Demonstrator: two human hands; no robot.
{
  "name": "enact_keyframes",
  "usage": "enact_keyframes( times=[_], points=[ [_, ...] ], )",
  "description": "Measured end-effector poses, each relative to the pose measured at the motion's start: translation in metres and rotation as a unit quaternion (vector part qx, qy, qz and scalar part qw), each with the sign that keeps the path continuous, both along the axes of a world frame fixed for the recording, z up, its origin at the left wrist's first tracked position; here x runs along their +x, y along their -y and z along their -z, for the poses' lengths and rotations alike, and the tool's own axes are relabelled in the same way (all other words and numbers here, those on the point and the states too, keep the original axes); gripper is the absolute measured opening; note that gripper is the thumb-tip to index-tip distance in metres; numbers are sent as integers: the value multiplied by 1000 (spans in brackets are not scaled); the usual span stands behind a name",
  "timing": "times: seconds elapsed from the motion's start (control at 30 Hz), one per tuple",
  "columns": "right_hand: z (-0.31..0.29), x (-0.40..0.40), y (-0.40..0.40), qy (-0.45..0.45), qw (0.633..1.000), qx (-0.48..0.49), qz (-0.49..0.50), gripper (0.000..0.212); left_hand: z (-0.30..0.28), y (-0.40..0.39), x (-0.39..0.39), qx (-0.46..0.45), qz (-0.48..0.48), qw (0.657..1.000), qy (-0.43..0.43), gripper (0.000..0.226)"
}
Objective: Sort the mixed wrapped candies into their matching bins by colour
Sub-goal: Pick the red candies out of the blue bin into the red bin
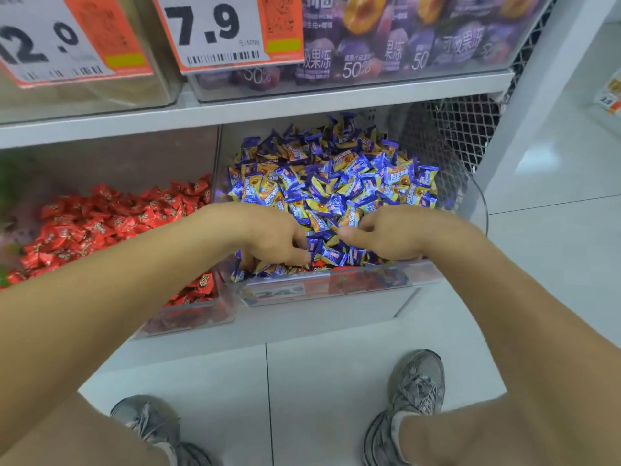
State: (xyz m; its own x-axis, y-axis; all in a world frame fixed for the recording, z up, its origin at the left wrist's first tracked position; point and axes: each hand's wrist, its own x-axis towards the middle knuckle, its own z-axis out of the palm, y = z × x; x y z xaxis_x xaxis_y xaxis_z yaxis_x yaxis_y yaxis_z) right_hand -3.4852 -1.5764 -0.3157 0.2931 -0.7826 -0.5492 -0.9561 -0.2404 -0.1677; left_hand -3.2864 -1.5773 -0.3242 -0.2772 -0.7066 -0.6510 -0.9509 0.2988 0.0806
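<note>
Fingers: left hand (275, 237) and right hand (379, 235) both curled down into blue-wrapped candies (336, 183), right bin (336, 280); grip cannot be told. Red strays (319, 264) at near wall, under blue. Red-wrapped candies (111, 223), left bin (188, 317). Handling, judged: light, crinkly, slippery; pinch wrapper ends.

Wearing worn grey sneakers (418, 381) with pale socks (396, 422), going bare-armed and bare-legged, no sleeves showing on either forearm.
</note>
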Motion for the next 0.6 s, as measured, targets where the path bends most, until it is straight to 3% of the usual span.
enact_keyframes(
  times=[0.1,0.33,0.47,0.6],
  points=[
    [9,14,12,8,999,40,22,78,1,8,-1,44,-48,997,-42,63],
    [22,39,10,33,996,61,63,74,5,7,-7,23,-35,999,-27,80],
    [30,44,5,40,993,43,105,90,7,4,-4,-10,-18,999,-48,83],
    [33,45,7,90,980,59,168,88,11,-1,-4,-39,-27,994,-96,80]
  ],
)
